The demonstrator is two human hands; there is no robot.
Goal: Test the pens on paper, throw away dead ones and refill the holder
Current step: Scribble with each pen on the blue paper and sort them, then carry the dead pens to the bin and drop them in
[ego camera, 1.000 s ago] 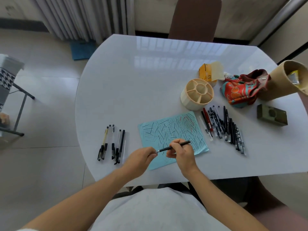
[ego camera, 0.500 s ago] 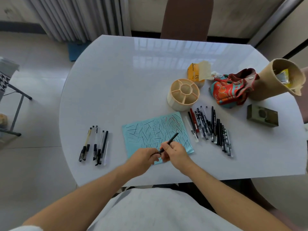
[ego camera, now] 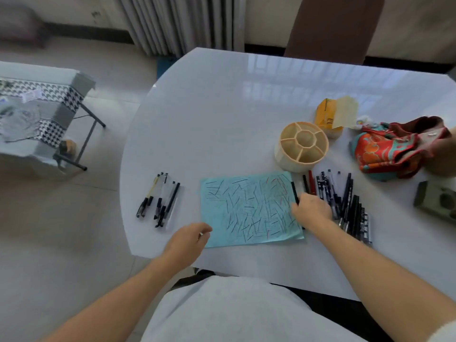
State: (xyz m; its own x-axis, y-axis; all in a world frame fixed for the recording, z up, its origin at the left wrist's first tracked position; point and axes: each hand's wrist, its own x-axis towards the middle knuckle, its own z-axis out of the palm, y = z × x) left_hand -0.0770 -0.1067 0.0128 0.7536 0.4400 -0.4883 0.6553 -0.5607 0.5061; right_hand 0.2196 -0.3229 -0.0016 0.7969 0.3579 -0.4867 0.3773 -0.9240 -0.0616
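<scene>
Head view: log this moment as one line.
right hand: holds black pen at blue paper's right edge | left hand: at paper's near-left corner, holding unclear | pen holder: empty

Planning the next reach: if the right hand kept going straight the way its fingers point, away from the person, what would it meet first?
The right hand holds a black pen at the blue paper's right edge. Straight ahead, it would likely meet the cream pen holder first, though depth is uncertain.

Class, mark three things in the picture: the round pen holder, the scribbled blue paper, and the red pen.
Round pen holder (ego camera: 286, 157), head view, on its outer wall.
Scribbled blue paper (ego camera: 246, 208), head view, on the sheet's middle.
Red pen (ego camera: 312, 185), head view, on its barrel.
</scene>
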